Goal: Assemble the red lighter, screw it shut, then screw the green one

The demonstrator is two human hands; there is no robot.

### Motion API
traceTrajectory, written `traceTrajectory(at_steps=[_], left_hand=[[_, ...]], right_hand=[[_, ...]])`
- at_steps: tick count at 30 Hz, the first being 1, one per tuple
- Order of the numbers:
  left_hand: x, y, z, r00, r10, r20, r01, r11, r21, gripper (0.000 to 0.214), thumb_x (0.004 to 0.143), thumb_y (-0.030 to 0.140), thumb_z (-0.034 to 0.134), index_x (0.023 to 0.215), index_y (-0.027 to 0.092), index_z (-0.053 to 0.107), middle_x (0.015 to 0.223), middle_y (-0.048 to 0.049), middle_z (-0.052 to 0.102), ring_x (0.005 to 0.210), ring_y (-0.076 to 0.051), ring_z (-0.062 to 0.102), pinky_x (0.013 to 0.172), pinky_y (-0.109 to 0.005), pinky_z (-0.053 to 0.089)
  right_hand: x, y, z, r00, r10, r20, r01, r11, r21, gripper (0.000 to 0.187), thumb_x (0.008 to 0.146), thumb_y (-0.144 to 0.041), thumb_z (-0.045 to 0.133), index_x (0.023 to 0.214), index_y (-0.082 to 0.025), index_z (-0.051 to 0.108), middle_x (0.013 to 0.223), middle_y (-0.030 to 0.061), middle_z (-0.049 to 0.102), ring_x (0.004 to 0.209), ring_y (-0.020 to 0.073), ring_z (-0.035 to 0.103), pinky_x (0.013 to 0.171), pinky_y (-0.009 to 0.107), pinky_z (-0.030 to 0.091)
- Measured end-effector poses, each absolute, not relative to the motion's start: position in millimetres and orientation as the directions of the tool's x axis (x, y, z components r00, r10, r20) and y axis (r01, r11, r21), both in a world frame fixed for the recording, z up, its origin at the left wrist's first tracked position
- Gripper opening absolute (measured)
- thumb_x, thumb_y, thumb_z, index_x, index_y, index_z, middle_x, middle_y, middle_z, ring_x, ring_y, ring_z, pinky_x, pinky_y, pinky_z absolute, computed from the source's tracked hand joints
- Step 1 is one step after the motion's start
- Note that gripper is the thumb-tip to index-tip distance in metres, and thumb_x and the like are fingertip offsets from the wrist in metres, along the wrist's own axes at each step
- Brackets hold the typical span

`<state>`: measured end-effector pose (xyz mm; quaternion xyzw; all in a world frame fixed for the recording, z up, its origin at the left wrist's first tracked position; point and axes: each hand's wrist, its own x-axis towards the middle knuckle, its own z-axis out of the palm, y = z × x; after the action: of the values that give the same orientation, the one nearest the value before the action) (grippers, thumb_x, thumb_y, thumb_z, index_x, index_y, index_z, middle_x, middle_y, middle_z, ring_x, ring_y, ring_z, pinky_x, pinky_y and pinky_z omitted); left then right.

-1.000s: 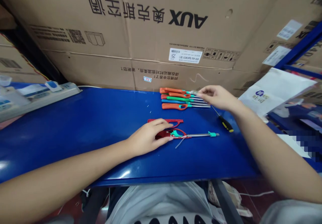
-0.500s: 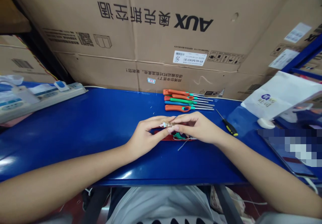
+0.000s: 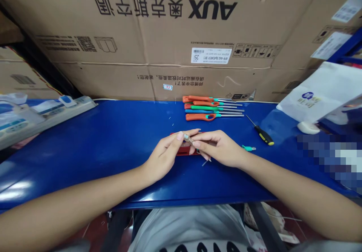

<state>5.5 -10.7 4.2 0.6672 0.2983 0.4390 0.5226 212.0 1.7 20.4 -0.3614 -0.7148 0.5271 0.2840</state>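
A small, narrow see-through part [image 3: 189, 139] with a pale end is held between my two hands over the blue table. My left hand [image 3: 161, 155] pinches its pale end between thumb and fingers. The other end is in the fingertips of my right hand [image 3: 222, 148]. Directly beneath the hands lies a red plastic lighter casing [image 3: 183, 151], partly covered by them. A thin grey wire end [image 3: 204, 163] sticks out below my right fingers. What lies inside the casing is mostly hidden.
Several long-necked lighters [image 3: 202, 117] lie in a stack behind my hands. To the right are a teal piece with a metal tip [image 3: 249, 148], a black-and-yellow screwdriver [image 3: 264, 135] and a white bag [image 3: 319, 93]. A power strip [image 3: 82, 106] is at left, a large carton [image 3: 158, 37] behind.
The see-through part has tilted, and my left thumb has come up onto its pale end. My camera view has shifted slightly. The teal piece now shows beyond my right wrist.
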Motion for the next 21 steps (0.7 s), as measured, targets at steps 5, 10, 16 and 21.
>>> traceTrajectory(at_steps=[5,10,16,21], left_hand=[[7.3,-11.4,6.7,0.465,0.853,0.236,-0.109,-0.209,0.972,0.059,0.104,0.058,0.041,0.133,0.013,0.067,0.110,-0.0115,0.076,0.109,-0.026,0.070,0.102,-0.040,0.052],[7.1,-11.5,9.7,0.470,0.834,0.291,-0.115,-0.269,0.956,0.059,0.105,0.057,0.040,0.131,0.013,0.069,0.097,-0.0103,0.077,0.094,-0.024,0.072,0.094,-0.039,0.055],[4.5,-11.8,10.5,0.429,0.820,0.379,0.016,-0.426,0.904,0.053,0.104,0.055,0.042,0.121,0.016,0.075,0.091,-0.0090,0.077,0.097,-0.024,0.071,0.098,-0.040,0.054],[5.0,-9.6,13.1,0.397,0.816,0.419,0.049,-0.475,0.878,0.037,0.101,0.046,0.056,0.103,0.018,0.080,0.106,-0.0104,0.077,0.102,-0.023,0.071,0.093,-0.035,0.058]], right_hand=[[212.8,2.5,21.3,-0.599,0.801,0.010,0.208,0.167,-0.964,0.043,0.095,-0.053,0.060,0.089,-0.013,0.074,0.059,-0.0030,0.055,0.051,0.0082,0.048,0.055,0.024,0.039],[213.4,2.4,21.4,-0.628,0.778,-0.005,0.191,0.148,-0.970,0.047,0.096,-0.056,0.057,0.089,-0.013,0.074,0.056,-0.0041,0.053,0.051,0.0084,0.048,0.057,0.024,0.040],[213.5,2.1,22.1,-0.644,0.765,-0.006,0.177,0.142,-0.974,0.047,0.096,-0.057,0.057,0.089,-0.014,0.074,0.058,-0.0036,0.053,0.053,0.0092,0.049,0.058,0.025,0.041],[214.8,3.1,21.6,-0.659,0.752,-0.012,0.217,0.175,-0.960,0.046,0.097,-0.056,0.055,0.096,-0.015,0.074,0.060,-0.0029,0.056,0.054,0.0100,0.050,0.057,0.025,0.043]])
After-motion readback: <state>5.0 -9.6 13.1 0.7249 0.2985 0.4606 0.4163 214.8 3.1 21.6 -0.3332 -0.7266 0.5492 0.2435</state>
